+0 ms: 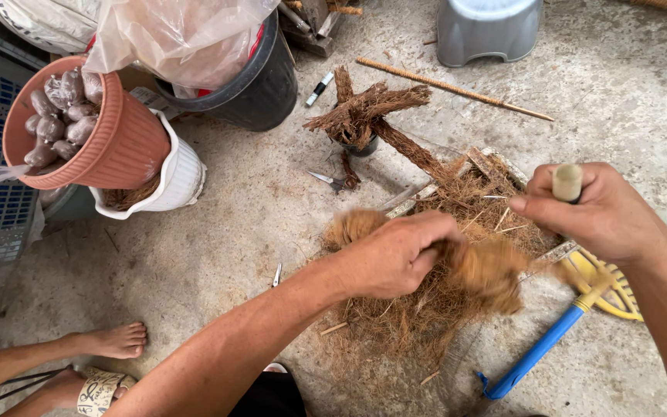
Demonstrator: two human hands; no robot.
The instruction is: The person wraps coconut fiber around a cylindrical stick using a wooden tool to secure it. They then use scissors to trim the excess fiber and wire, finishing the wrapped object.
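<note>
**Both hands closed over a clump of brown fibre**

The left hand [395, 255] has its grip closed tight on a clump of coconut fibre [488, 270], which sticks out of the fist on both sides. The right hand [600, 212] is closed round a pale wooden handle [567, 182], whose working end is hidden behind the fingers (it cannot be made out), just beside the clump's right edge. Under both lies a loose fibre pile [441, 309] on the concrete floor [218, 255]. A blue-handled yellow rake [573, 316] lies to the right. Beyond stand a bundle of bark strips [368, 116], scissors [327, 180], and a terracotta pot [110, 139] of brown bulbs.
</note>
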